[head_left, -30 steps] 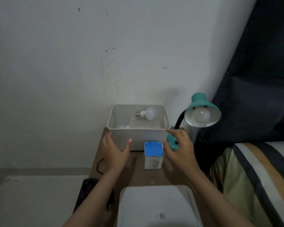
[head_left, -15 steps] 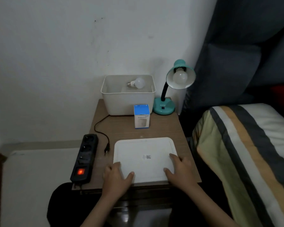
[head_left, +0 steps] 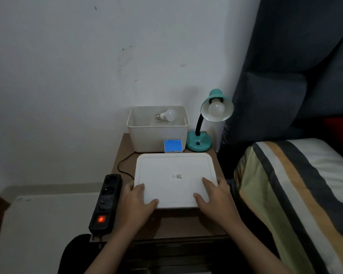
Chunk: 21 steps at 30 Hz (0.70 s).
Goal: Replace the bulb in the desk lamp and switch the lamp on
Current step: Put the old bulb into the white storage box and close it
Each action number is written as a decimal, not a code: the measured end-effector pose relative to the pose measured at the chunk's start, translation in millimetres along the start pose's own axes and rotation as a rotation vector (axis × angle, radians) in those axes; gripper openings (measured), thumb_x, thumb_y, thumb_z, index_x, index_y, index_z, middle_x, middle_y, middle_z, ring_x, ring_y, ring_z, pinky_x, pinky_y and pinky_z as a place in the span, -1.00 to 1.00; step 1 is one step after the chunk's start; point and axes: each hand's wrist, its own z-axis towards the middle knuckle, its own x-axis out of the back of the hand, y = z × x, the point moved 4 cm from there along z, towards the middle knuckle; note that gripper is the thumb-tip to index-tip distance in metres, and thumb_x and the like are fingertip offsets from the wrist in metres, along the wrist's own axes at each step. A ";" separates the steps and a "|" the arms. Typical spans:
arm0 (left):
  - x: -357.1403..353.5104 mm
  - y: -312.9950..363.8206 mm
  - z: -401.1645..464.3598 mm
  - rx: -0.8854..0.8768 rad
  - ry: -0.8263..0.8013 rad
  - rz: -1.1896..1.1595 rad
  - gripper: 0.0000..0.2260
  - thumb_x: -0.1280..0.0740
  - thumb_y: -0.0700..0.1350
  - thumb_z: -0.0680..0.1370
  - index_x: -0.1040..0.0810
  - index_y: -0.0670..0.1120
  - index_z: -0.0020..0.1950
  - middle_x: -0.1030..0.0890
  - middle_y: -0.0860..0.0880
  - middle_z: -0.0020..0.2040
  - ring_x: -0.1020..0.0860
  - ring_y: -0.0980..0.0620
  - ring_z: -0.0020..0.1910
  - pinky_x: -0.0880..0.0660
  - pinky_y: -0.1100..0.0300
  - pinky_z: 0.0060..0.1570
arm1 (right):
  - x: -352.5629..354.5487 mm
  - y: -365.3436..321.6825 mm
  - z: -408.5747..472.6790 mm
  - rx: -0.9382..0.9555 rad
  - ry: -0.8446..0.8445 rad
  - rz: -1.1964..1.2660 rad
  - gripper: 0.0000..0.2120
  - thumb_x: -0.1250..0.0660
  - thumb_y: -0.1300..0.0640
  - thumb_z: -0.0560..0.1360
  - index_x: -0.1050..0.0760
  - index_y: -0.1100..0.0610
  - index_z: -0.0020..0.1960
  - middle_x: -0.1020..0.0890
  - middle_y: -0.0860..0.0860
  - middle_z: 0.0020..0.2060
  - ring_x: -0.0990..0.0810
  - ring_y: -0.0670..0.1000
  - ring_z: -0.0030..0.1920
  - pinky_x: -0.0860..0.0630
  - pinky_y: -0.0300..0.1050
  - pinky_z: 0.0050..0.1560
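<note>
A teal desk lamp (head_left: 200,143) stands at the back right of the small wooden table (head_left: 178,224), unlit, with a white bulb (head_left: 216,108) in its shade. A second bulb (head_left: 166,115) lies in the open white bin (head_left: 158,139) against the wall. A small blue-topped box (head_left: 173,145) stands in front of the bin. Both hands grip the near corners of the white bin lid (head_left: 174,169): my left hand (head_left: 136,202) on the left corner, my right hand (head_left: 216,196) on the right. The lid is raised and tilted, hiding part of the box.
A black power strip (head_left: 106,202) with a glowing red switch lies along the table's left edge. A black cable (head_left: 123,165) curls beside it. A bed with a striped cover (head_left: 297,194) is close on the right, and a dark curtain (head_left: 295,66) hangs behind it.
My hands drew back from the bin and lamp base to the lid's near corners. The lid, flat on the table half a second ago, is now lifted and tilted.
</note>
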 end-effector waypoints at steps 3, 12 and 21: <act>26.4 21.3 31.0 -0.035 0.049 -0.004 -0.51 -0.51 -0.02 0.35 -0.51 -0.21 0.18 -0.34 -0.14 0.31 -0.40 -0.13 0.24 -0.42 0.08 0.13 | 17.6 -27.5 34.6 0.064 0.048 0.008 -0.41 -0.28 -0.14 0.49 -0.29 0.08 0.43 -0.25 0.20 0.34 -0.22 0.18 0.35 -0.32 0.03 0.33; 71.1 52.2 155.5 -0.022 0.147 0.081 -0.49 -0.52 0.05 0.31 -0.54 -0.21 0.13 -0.43 -0.18 0.22 -0.50 -0.16 0.12 -0.46 0.08 0.03 | 40.4 -97.7 156.4 0.152 0.061 0.000 -0.67 -0.29 -0.14 0.45 -0.31 0.11 -0.20 -0.36 0.10 -0.10 -0.35 0.19 0.11 -0.16 -0.08 -0.11; 49.3 54.2 246.7 -0.005 0.099 0.041 -0.46 -0.50 0.08 0.34 -0.53 -0.23 0.18 -0.50 -0.18 0.21 -0.48 -0.13 0.18 -0.41 0.13 0.08 | 29.5 -112.9 259.5 0.109 0.028 -0.055 -0.68 -0.25 -0.09 0.45 -0.50 0.18 -0.13 -0.54 0.13 -0.12 -0.38 0.19 0.08 -0.22 -0.05 -0.11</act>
